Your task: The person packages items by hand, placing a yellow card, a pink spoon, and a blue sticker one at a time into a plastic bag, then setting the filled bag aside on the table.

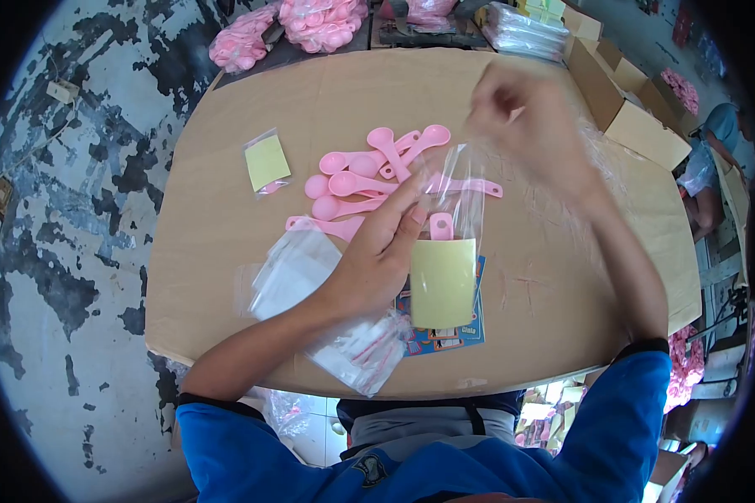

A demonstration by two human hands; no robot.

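Note:
My left hand (372,260) is closed on the side of a clear plastic bag (470,197). Inside the bag are a yellow card (443,289) and a pink spoon, whose holed handle end (441,226) shows above the card. Raised at the upper right, my right hand (520,109) is blurred, its fingers curled together; anything held there is too smeared to make out. Several loose pink measuring spoons (356,183) lie in a pile beyond my left hand. Below my left forearm rests a stack of clear bags (298,268). A blue printed card (449,341) lies partly under the held bag.
A packed bag with a yellow card (266,163) lies at the left of the cardboard-covered table (201,235). Bundles of pink spoons (323,23) and stacked plastic bags (524,33) stand behind. An open carton (637,109) is at right; another person (717,138) sits beyond it.

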